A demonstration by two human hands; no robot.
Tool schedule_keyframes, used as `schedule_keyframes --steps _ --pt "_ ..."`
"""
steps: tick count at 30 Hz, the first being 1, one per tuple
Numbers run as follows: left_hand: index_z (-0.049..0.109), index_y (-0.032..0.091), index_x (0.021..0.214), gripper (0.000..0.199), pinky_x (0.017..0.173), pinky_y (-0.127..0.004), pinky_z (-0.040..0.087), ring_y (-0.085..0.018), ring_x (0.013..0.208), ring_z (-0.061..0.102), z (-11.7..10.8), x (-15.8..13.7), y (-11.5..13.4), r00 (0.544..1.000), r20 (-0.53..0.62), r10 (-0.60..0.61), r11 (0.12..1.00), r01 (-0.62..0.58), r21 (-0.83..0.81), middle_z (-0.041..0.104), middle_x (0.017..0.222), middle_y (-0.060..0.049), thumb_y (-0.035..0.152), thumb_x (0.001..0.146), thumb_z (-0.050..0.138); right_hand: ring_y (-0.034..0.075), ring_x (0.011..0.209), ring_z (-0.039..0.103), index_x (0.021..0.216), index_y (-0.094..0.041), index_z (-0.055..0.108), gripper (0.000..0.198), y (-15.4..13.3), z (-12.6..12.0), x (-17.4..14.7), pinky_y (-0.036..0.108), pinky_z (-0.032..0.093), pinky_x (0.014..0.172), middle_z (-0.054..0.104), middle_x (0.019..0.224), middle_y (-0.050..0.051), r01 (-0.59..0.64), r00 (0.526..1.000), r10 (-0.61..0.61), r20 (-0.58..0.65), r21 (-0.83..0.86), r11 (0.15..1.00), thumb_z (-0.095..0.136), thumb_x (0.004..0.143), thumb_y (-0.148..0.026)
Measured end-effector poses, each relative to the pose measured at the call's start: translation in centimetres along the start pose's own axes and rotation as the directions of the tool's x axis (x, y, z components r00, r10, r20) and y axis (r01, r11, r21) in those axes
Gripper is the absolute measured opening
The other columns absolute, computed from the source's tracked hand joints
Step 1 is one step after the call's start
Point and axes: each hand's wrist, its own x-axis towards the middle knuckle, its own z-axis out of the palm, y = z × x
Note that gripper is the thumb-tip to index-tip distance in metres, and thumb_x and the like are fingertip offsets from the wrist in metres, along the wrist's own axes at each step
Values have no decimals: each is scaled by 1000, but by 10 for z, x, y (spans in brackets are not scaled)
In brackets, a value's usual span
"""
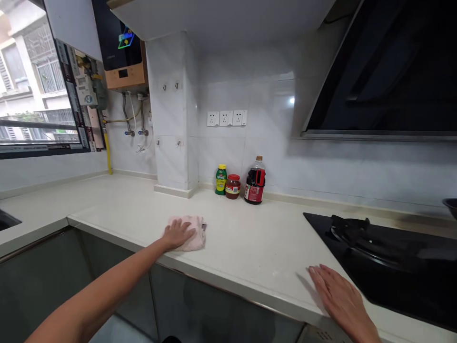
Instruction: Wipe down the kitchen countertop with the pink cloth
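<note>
A folded pale pink cloth (196, 240) lies on the white countertop (246, 247), close to its front edge. My left hand (177, 234) rests flat on top of the cloth, fingers spread and pressing down, so part of the cloth is hidden beneath the palm. On the right, my right hand (337, 295) is at the front of the counter, beside the black gas hob (342, 257). Its fingers are stretched out side by side, with nothing seen in them; whether it touches the counter I cannot tell.
Against the wall stand a green bottle with a yellow cap (221, 181), a red-lidded jar (233, 187) and a large dark sauce bottle (254, 183). A black range hood (389, 71) overhangs the hob. A sink (7, 220) shows at the far left.
</note>
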Motion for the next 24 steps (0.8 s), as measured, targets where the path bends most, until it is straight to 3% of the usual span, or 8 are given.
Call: schedule_keyframes --steps 2,5,10,13,16,18,20,24 --pt "44 37 143 61 114 -53 25 -28 145 29 5 -3 47 984 49 170 984 -167 -60 40 157 -3 66 92 25 30 132 47 127 -26 62 54 -7 -3 3 54 37 111 61 133 7 -116 992 118 -38 56 992 26 98 -54" --pt "46 35 141 62 117 -50 24 -24 145 31 13 -16 121 900 98 425 898 -407 -166 41 155 -2 68 92 27 31 136 42 124 -21 62 65 -18 -6 13 57 31 115 57 137 12 -265 960 274 -63 123 956 23 97 -64" --pt "39 34 146 82 119 -47 23 -25 146 32 24 -56 227 654 132 745 657 -684 -319 41 156 -5 79 78 47 31 135 43 118 -16 66 77 -26 -23 27 55 25 119 58 134 15 -350 924 383 -18 370 861 25 91 -76" --pt "20 22 156 107 119 -53 19 -32 150 23 31 -76 273 500 150 853 517 -768 -378 29 162 -15 81 72 53 30 132 47 121 -18 65 75 -25 -46 19 52 30 118 58 135 13 -406 887 461 15 499 766 26 94 -76" --pt "21 17 155 106 119 -57 17 -34 151 17 40 -88 310 392 118 912 407 -841 -355 24 163 -17 75 74 55 28 131 49 131 -20 59 68 -25 -69 -3 48 36 115 56 139 11 -377 879 477 -3 608 699 28 98 -71" --pt "24 18 154 103 118 -57 17 -34 151 16 46 -95 333 374 81 924 379 -868 -320 24 163 -16 71 72 58 28 129 51 132 -19 57 67 -26 -79 -18 46 41 111 57 138 12 -338 881 473 -33 656 675 27 99 -69" --pt "25 18 154 106 119 -57 16 -36 152 11 50 -100 354 399 68 914 400 -866 -300 19 165 -15 68 68 63 28 124 54 130 -19 58 65 -27 -81 -29 46 44 109 59 134 13 -337 872 486 -60 646 684 28 99 -68" --pt "22 17 157 112 121 -59 8 -44 152 -3 51 -107 385 474 131 871 491 -825 -280 3 168 -16 63 64 66 30 123 53 119 -20 61 58 -26 -69 -36 51 38 112 60 129 13 -318 886 424 -186 424 848 37 96 -67"
